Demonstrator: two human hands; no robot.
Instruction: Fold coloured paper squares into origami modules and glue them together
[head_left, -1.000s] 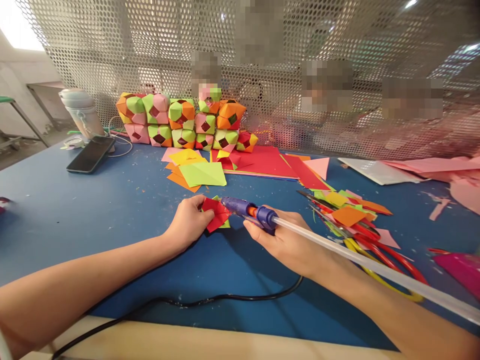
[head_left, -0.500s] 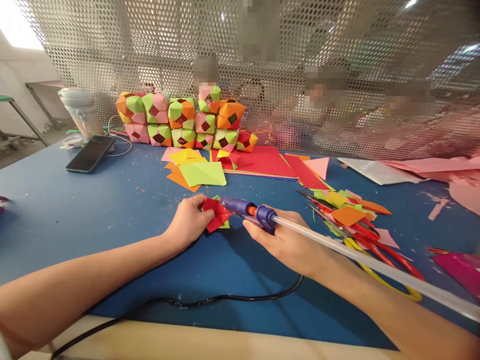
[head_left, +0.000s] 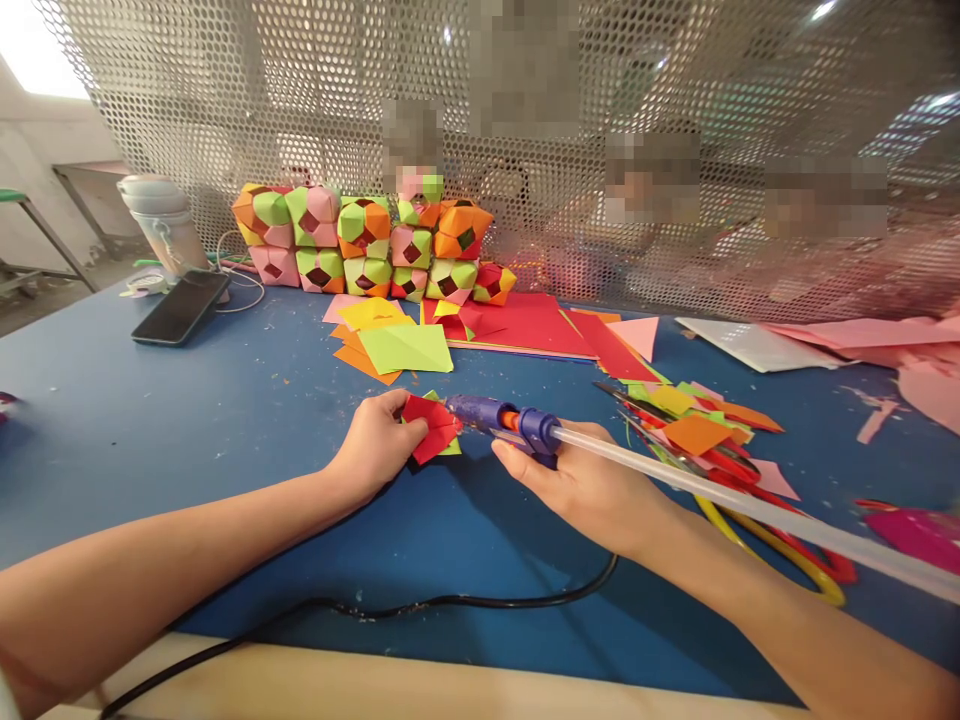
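Note:
My left hand [head_left: 381,440] pinches a small folded paper piece [head_left: 433,428], red on top with light green showing at its edges. My right hand [head_left: 592,480] is wrapped round a blue hot glue gun [head_left: 487,412]. A long clear glue stick [head_left: 675,475] juts from the gun's back end and passes above my right forearm. The gun's nozzle points left, close to the right edge of the red paper; whether it touches cannot be told. A black cord [head_left: 450,600] runs along the table below my hands.
Folded paper balls [head_left: 364,228] are stacked at the back against a perforated metal screen [head_left: 322,80]. Loose paper sheets [head_left: 409,347] lie before them. Scissors [head_left: 795,555] and paper scraps [head_left: 697,433] sit at right; a phone [head_left: 180,308] and bottle [head_left: 161,225] at left. People show behind the screen.
My right hand and the glue gun have shifted slightly right, drawing the nozzle a little away from the paper. My left hand and the folded paper stay nearly still.

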